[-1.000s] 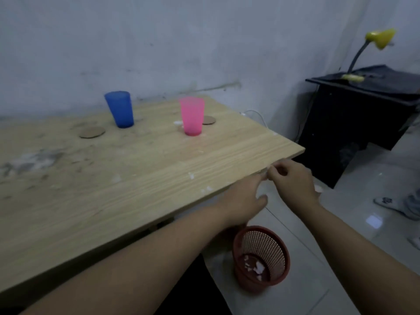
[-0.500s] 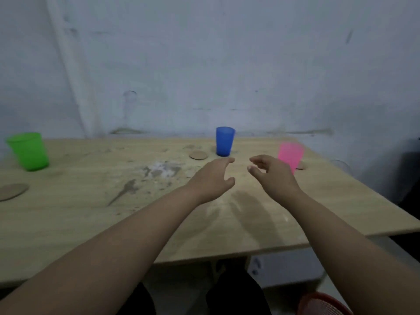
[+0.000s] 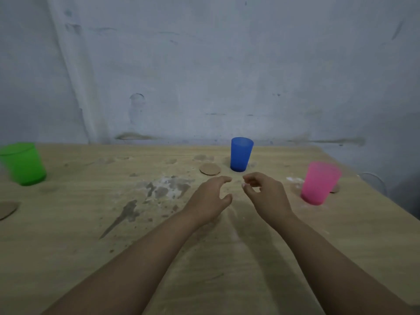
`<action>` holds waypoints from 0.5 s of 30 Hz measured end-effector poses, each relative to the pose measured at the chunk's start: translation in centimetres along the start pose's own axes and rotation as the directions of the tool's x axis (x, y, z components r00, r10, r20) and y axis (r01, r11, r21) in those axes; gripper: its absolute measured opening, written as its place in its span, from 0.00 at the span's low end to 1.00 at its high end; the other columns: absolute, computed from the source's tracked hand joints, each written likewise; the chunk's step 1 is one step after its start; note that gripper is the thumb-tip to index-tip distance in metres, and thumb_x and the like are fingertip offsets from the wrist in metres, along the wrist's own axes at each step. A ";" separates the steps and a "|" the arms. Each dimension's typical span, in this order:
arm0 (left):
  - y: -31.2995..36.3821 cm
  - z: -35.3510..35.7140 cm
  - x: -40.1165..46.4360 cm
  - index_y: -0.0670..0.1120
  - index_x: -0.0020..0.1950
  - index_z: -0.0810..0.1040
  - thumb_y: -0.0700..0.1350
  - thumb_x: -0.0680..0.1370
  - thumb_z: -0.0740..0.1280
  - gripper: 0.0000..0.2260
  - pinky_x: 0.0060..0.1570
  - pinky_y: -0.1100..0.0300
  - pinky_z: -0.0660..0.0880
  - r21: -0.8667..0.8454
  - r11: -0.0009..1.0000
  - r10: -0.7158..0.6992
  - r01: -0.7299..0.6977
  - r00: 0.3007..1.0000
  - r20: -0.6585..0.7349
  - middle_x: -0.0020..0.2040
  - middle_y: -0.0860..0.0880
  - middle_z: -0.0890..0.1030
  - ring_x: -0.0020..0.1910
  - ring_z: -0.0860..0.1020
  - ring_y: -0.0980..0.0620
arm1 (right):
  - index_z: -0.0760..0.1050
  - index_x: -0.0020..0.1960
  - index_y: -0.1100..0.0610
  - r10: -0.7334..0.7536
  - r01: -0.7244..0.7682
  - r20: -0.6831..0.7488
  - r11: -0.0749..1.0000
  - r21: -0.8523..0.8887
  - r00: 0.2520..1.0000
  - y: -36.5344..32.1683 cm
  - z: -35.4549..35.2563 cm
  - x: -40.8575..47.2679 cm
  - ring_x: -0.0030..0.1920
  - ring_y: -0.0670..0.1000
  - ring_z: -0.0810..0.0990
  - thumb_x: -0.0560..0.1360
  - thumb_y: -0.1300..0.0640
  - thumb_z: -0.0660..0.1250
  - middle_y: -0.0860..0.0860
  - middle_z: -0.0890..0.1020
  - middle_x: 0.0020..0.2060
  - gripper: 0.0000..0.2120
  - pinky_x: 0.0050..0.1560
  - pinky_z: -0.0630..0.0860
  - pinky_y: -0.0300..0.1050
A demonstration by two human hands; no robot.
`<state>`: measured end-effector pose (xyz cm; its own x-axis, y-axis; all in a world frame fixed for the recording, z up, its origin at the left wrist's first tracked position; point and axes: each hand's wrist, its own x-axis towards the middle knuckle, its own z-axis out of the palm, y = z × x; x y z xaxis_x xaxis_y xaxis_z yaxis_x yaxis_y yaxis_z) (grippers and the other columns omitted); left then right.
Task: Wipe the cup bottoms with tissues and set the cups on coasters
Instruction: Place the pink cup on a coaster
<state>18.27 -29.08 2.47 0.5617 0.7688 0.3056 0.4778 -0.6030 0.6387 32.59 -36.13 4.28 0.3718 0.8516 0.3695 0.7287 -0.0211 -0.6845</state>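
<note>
Three plastic cups stand upright on the wooden table: a green cup at the far left, a blue cup at the back middle, a pink cup at the right. A round cardboard coaster lies just left of the blue cup. Another coaster lies at the left edge, and a third coaster peeks out behind the pink cup. My left hand and my right hand hover side by side over the table in front of the blue cup, fingers loosely curled, holding nothing.
Grey stains and white crumbs mark the tabletop left of my hands. A pale plastered wall rises directly behind the table. The table's right edge drops off past the pink cup.
One second ago both hands were at the table's right corner above a red waste basket. They have swung back over the table and now reach a little farther toward the blue cup.
</note>
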 end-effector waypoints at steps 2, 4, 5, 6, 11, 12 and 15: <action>0.5 1.9 1.1 0.51 0.70 0.68 0.48 0.77 0.65 0.21 0.60 0.66 0.63 -0.022 1.000 0.018 -0.018 0.999 0.032 0.68 0.53 0.71 0.67 0.69 0.55 | 0.79 0.54 0.54 0.027 -0.027 -0.074 1.000 0.000 0.997 1.6 -1.0 -0.1 0.48 0.43 0.79 0.74 0.56 0.66 0.47 0.83 0.47 0.10 0.48 0.72 0.37; 1.6 4.3 2.3 0.51 0.70 0.69 0.48 0.77 0.65 0.21 0.61 0.65 0.63 -0.048 0.998 0.029 -0.026 0.997 0.066 0.68 0.53 0.72 0.67 0.69 0.55 | 0.79 0.51 0.55 0.085 -0.086 -0.170 0.996 0.003 0.982 3.9 -2.7 -0.4 0.44 0.45 0.79 0.74 0.57 0.66 0.47 0.82 0.42 0.07 0.44 0.71 0.37; 2.3 5.5 2.8 0.51 0.70 0.69 0.48 0.77 0.65 0.21 0.60 0.65 0.63 -0.062 0.998 0.035 -0.030 0.996 0.078 0.68 0.53 0.72 0.67 0.69 0.55 | 0.79 0.49 0.55 0.114 -0.116 -0.224 0.993 0.003 0.968 5.0 -3.7 -0.6 0.42 0.46 0.79 0.73 0.58 0.67 0.47 0.81 0.39 0.06 0.42 0.70 0.36; 2.9 6.5 3.3 0.52 0.70 0.69 0.48 0.76 0.65 0.21 0.60 0.65 0.63 -0.076 0.997 0.037 -0.031 0.995 0.088 0.68 0.53 0.72 0.67 0.69 0.55 | 0.80 0.47 0.55 0.139 -0.146 -0.281 0.989 -0.004 0.950 6.0 -4.5 -0.7 0.40 0.46 0.78 0.73 0.58 0.67 0.47 0.80 0.37 0.05 0.40 0.67 0.35; 6.2 11.5 5.5 0.52 0.70 0.68 0.47 0.76 0.66 0.22 0.59 0.65 0.63 -0.154 0.987 0.072 -0.046 0.984 0.162 0.68 0.53 0.72 0.66 0.69 0.56 | 0.77 0.40 0.53 0.250 -0.284 -0.444 0.959 -0.009 0.860 10.4 -8.3 -1.2 0.36 0.50 0.76 0.70 0.56 0.69 0.46 0.77 0.31 0.01 0.37 0.65 0.40; 6.7 12.2 5.7 0.52 0.70 0.68 0.47 0.76 0.66 0.22 0.59 0.65 0.63 -0.171 0.984 0.076 -0.047 0.983 0.169 0.68 0.53 0.71 0.66 0.69 0.56 | 0.75 0.40 0.53 0.272 -0.297 -0.456 0.955 0.018 0.847 11.1 -8.7 -1.2 0.36 0.51 0.77 0.70 0.56 0.69 0.46 0.77 0.31 0.03 0.37 0.66 0.42; 7.9 13.9 6.7 0.52 0.70 0.67 0.46 0.75 0.66 0.23 0.59 0.65 0.63 -0.213 0.976 0.087 -0.051 0.982 0.167 0.69 0.53 0.71 0.66 0.69 0.56 | 0.72 0.44 0.52 0.318 -0.323 -0.470 0.944 0.073 0.823 13.1 -9.5 -0.7 0.39 0.52 0.76 0.69 0.56 0.70 0.50 0.78 0.37 0.09 0.35 0.66 0.40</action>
<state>35.22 -31.64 -0.26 0.7062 0.6667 0.2381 0.2938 -0.5820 0.7582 47.30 -41.96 1.03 0.8082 0.4482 0.3820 0.5257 -0.2569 -0.8109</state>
